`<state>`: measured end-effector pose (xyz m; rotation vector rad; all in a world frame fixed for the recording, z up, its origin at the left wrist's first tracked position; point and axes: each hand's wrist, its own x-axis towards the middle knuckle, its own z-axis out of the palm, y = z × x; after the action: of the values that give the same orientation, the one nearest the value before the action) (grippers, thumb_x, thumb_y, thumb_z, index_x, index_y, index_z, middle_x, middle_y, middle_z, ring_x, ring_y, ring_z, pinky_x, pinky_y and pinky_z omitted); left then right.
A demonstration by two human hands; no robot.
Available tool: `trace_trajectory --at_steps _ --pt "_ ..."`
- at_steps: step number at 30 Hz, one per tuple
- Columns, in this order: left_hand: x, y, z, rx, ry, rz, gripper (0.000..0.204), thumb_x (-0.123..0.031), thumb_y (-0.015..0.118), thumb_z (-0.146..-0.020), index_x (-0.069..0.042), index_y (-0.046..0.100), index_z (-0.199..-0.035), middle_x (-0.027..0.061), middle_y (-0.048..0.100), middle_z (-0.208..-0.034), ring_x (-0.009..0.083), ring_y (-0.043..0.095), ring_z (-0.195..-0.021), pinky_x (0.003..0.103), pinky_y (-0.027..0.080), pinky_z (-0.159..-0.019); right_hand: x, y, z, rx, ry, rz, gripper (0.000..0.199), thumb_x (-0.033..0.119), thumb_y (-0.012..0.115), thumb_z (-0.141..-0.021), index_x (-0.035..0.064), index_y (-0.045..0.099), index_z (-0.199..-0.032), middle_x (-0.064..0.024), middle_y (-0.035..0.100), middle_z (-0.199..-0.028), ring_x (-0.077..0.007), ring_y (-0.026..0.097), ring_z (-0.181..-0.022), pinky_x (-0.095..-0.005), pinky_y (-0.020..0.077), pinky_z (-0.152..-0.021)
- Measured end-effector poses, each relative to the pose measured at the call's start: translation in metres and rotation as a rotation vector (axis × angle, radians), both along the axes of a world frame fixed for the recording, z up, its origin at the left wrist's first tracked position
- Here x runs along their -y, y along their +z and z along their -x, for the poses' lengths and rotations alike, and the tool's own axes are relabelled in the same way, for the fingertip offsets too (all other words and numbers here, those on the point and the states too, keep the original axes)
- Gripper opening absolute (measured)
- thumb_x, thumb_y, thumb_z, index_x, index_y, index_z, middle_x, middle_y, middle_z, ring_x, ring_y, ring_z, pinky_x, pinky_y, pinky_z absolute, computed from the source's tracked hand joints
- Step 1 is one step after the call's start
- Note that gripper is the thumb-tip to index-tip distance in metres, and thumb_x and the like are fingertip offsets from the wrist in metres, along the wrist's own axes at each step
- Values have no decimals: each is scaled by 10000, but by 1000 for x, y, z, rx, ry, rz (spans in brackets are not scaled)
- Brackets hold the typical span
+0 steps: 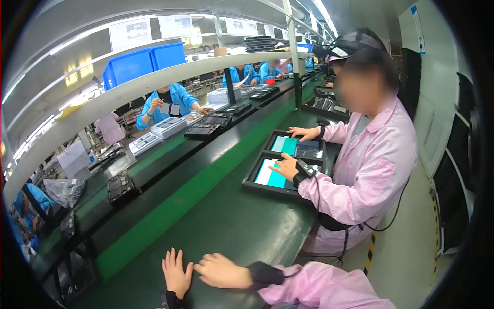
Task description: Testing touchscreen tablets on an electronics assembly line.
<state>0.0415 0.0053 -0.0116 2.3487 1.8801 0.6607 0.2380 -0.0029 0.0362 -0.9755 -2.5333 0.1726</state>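
Our left hand (176, 275) spread, right hand (221, 270) loosely bent; we see nothing held.
The near tray (270, 190) lies ahead-right, long axis crosswise, closer to the right hand.

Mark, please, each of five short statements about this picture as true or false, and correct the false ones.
1. The person's left hand and right hand are over the green table. True.
2. Each of these two hands holds a screen. False: no object is visible in either of them.
3. The co-worker in pink has one hand at the near lit screen and one at the far lit screen. True.
4. The blue boxes stand on the floor. False: they are up high, by the white shelf edge.
5. A dark band is around the person's right wrist. True.
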Motion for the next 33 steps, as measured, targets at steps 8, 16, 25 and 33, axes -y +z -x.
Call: trace_trajectory --at_steps 8,16,25,33 --pt "-1 1 2 6 0 24 621 -292 545 -865 3 357 -1379 191 346 -1454 388 263 -1373 535 169 -1119 -90 -70 75 -416 192 157 341 136 559 -803 -1 528 -1114 -151 544 -1227 -317 500 -1162 -421 386 -1007" --pt "5 17 -1 -137 18 87 570 -277 479 -922 50 373 -1377 229 350 -1449 361 274 -1376 484 199 -1128 -90 -81 80 -585 236 52 286 112 546 -814 -21 537 -1067 -160 563 -1107 -327 532 -1077 -414 411 -949" --pt "6 20 -1 -145 10 94 567 -269 489 -923 44 369 -1380 229 349 -1451 372 285 -1370 493 212 -1124 -89 -78 78 -567 240 123 274 93 538 -819 -32 536 -1063 -157 561 -1106 -322 526 -1081 -408 403 -959" --pt "6 17 0 -148 21 95 573 -281 475 -924 39 365 -1386 221 339 -1460 357 262 -1386 482 196 -1133 -87 -78 79 -574 223 101 301 76 546 -804 -40 536 -1081 -165 557 -1108 -329 518 -1089 -406 403 -958"
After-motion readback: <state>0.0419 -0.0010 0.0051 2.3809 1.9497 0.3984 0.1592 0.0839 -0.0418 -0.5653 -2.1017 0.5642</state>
